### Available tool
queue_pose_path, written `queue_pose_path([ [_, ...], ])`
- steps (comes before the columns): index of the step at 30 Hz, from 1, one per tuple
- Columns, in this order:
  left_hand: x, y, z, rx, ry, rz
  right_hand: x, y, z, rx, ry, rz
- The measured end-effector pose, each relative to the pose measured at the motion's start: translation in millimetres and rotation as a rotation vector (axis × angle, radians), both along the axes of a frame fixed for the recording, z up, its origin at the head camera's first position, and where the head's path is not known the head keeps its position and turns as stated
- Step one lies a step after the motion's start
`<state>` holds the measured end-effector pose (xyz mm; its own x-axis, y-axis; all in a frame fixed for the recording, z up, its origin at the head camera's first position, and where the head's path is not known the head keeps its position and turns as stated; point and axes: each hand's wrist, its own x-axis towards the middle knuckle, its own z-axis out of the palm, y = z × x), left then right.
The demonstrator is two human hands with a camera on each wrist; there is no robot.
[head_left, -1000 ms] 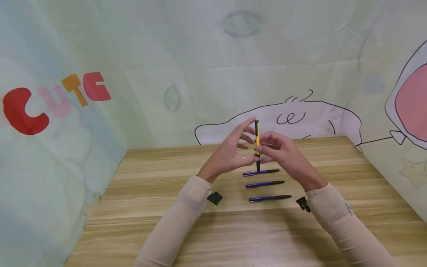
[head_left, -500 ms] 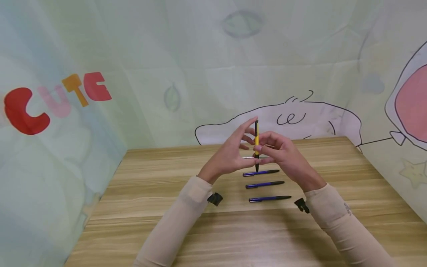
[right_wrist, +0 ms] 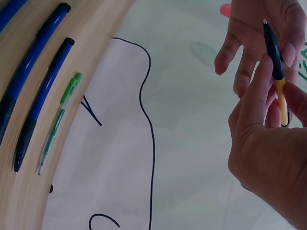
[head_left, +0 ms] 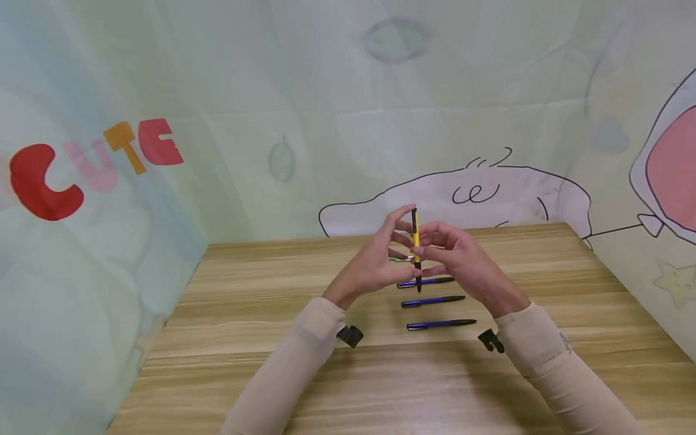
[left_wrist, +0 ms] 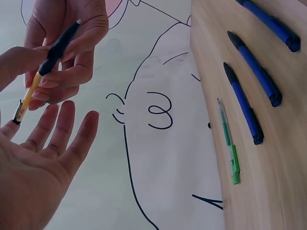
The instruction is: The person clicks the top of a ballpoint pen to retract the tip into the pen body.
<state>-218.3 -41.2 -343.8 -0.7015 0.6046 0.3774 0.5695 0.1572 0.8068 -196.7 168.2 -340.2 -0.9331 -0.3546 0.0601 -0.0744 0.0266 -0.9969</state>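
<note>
A yellow ballpoint pen (head_left: 417, 239) with a black grip and clip stands nearly upright above the table, tip down. My right hand (head_left: 466, 261) pinches its barrel between thumb and fingers. My left hand (head_left: 371, 261) spans the pen, index fingertip at its top end and thumb against the black grip; the other fingers stay apart from it. A small metal point shows at the pen's tip in the left wrist view. Below lie three blue pens with black grips: a far one (head_left: 429, 282), a middle one (head_left: 433, 301) and a near one (head_left: 441, 324).
A clear pen with green parts (left_wrist: 234, 163) lies beyond the blue pens, partly behind my left hand in the head view. The wooden table (head_left: 244, 326) meets a printed cloth backdrop (head_left: 244, 151) at its far edge.
Both hands and the yellow pen have come down slightly. More of the green pen now shows behind my left hand. The three blue pens lie as before.
</note>
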Motion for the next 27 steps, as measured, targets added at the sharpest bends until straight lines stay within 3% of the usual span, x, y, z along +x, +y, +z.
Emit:
queue_pose_path([
  [13, 1.9, 1.8, -4.7, 0.003, -0.054, -0.009, 1.3, 0.3, -3.8, -0.026, -0.029, 0.012],
  [27, 0.5, 1.6, -11.3, 0.029, -0.027, -0.021, 1.3, -0.1, -6.3, -0.032, -0.038, 0.011],
])
